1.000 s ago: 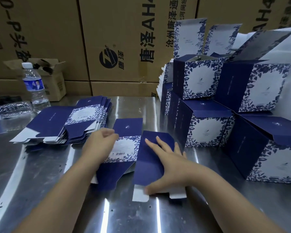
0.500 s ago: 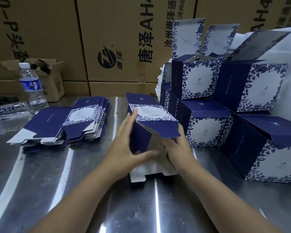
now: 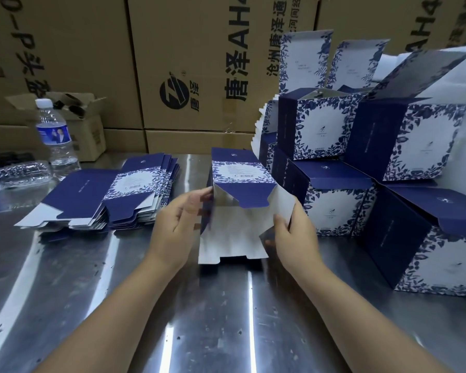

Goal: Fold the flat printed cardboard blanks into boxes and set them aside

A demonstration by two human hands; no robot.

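Observation:
A navy and white floral cardboard blank [image 3: 241,184] stands opened into a square tube at the middle of the steel table, its open end with white inner flaps facing me. My left hand [image 3: 182,224] holds its left wall with the fingers on the side. My right hand [image 3: 293,232] pinches the right white flap. A stack of flat blanks [image 3: 113,195] lies to the left. Several folded boxes [image 3: 361,168] are piled at the right.
The steel table [image 3: 213,319] stretches toward me. A water bottle [image 3: 55,133] stands at the back left, with a crushed bottle [image 3: 22,172] lying beside it. A small open carton [image 3: 88,125] and large brown cartons [image 3: 199,65] line the back.
The blank went from lying flat under both hands to standing as an opened tube. Its end flaps have now spread apart, and my hands have shifted to its two sides.

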